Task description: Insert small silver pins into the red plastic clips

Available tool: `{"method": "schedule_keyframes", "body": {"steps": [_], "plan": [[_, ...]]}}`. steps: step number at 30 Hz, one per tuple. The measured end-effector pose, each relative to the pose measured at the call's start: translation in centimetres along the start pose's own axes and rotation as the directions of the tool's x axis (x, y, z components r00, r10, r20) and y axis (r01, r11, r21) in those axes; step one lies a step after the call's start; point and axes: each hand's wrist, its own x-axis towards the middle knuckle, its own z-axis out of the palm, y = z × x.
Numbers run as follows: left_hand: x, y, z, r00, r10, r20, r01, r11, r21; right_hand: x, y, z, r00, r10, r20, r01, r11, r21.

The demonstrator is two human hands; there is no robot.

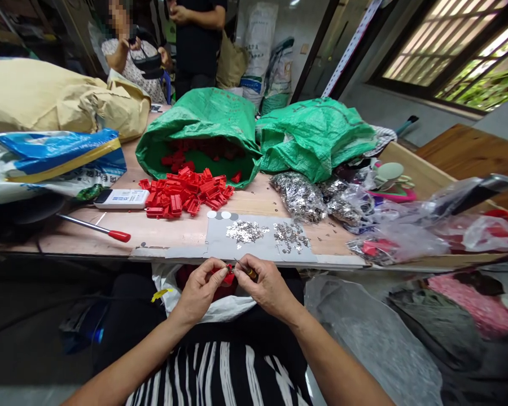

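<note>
My left hand (203,283) is closed on a small red plastic part (229,277), pinched between thumb and forefinger just off the table's front edge. Against its other side, the fingertips of my right hand (265,285) come together. That hand also grips a small pointed tool (250,273) with a dark and yellow handle, its thin tip angled up to the left. Fingers hide much of the red part. Beyond my hands, two piles of small metal pieces (246,231) lie on a grey sheet (220,248). Below, a white bag (232,309) with red contents sits on my lap.
Red plastic parts (186,192) spill from a green woven sack (203,113). Bags of metal pieces (300,194) and a wooden tray (432,163) of clutter stand right. Left are a white box-like device (122,198) and a red-handled rod (119,235). Two people (198,45) are behind.
</note>
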Motion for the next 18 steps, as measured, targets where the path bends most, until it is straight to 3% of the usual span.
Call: {"method": "schedule_keyframes", "body": {"steps": [4,7,13,18], "plan": [[-0.1,0.2,0.0,0.997,0.051,-0.049,-0.048,0.997,0.053,-0.2,0.3,-0.2,0.998,0.042,-0.040,-0.040,0.998,0.047],[-0.3,0.6,-0.2,0.987,0.140,-0.077,-0.123,0.974,0.189,-0.4,0.5,-0.2,0.995,0.077,-0.063,-0.074,0.996,0.043],[-0.6,0.0,-0.6,0.927,0.373,-0.036,-0.325,0.849,0.416,-0.6,0.5,0.7,0.989,0.123,-0.083,-0.125,0.992,-0.011],[-0.6,-0.4,-1.0,0.900,0.436,-0.034,-0.350,0.766,0.539,-0.4,0.4,0.9,0.988,0.130,-0.086,-0.135,0.990,-0.046]]}}
